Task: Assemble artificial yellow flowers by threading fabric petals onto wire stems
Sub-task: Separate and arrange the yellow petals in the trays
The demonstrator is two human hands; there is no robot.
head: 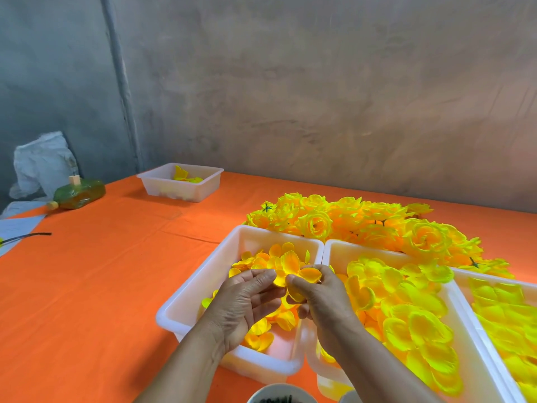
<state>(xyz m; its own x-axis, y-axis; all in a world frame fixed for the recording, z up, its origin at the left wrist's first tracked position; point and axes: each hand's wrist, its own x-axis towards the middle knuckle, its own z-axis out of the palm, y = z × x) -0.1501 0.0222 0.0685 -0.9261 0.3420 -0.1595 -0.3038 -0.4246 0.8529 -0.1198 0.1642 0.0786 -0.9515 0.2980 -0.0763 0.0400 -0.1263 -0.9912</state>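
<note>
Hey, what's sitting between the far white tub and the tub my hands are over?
Nothing: in the head view only creased orange tablecloth lies between the far tub and the near tub.
</note>
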